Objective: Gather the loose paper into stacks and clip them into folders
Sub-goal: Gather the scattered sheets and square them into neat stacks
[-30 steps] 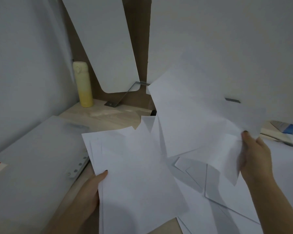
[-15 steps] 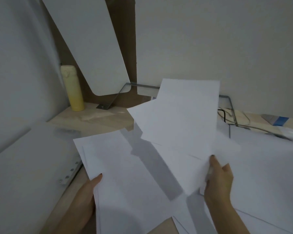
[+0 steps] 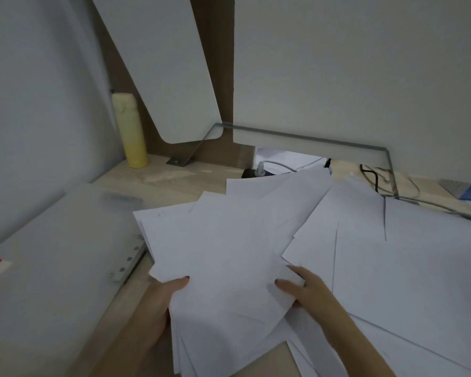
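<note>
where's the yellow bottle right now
Head view: the yellow bottle stands upright at the far left of the desk, by the wall, beyond the folder.

- I work from a single view, the head camera, worn by the person at the counter (image 3: 174, 180).
- It faces forward and steeply down, so the counter fills the lower half and walls fill the upper half.
- It sits close: the left hand (image 3: 161, 297) and right hand (image 3: 307, 289) show large in the lower middle, with the forearms entering from the bottom edge.
- The paper (image 3: 229, 254) lies at the centre; the folder (image 3: 60, 254) is cut by the left edge.
- It points into a corner, where a bottle (image 3: 131, 131) stands at upper left.
- The counter's back edge slopes down to the right, so the view is slightly rolled.
</note>
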Available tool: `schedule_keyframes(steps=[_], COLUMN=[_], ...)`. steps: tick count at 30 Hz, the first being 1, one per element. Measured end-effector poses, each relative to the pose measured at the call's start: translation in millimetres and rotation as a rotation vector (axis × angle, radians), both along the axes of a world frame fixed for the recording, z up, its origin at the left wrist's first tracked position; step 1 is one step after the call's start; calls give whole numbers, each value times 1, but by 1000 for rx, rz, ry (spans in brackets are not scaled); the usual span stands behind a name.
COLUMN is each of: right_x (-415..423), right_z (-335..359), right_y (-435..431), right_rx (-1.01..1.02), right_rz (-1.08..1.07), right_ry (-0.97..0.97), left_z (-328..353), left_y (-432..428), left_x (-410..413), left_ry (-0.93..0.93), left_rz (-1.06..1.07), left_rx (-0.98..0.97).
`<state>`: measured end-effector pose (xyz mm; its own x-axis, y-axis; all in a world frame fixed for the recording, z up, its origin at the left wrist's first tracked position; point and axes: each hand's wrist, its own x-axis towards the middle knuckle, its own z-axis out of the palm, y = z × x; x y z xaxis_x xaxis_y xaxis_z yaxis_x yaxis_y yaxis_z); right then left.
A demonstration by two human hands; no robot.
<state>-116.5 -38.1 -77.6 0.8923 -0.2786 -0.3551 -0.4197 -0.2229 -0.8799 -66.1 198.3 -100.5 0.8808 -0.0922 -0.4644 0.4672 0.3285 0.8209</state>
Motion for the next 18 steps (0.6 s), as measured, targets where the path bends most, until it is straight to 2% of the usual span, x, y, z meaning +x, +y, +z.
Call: schedule_keyframes(steps=[2,6,11,14,16,18], right_x=[20,62,81,83,85,90], right_z=[8,8,-7,-10,-10,-11], right_y=[-10,-14,-19,-29,-21,-8], right_rx=[-90,-85,-332,-304,-275,-335], right_rz=[-17,-15,-47,-79,-38,25], right_ry=[10,60,-7,1,58,114], left_z=[-3,-7,-1,7,11,8], left_y=[0,2,11,11,12,14], left_x=[1,2,0,1,4,9], left_ry=[-13,-25,0,22,49,62], left_rz=[-25,-30,-73,-89,-42,24], left_rx=[7,26,-22,-130,-199,-202])
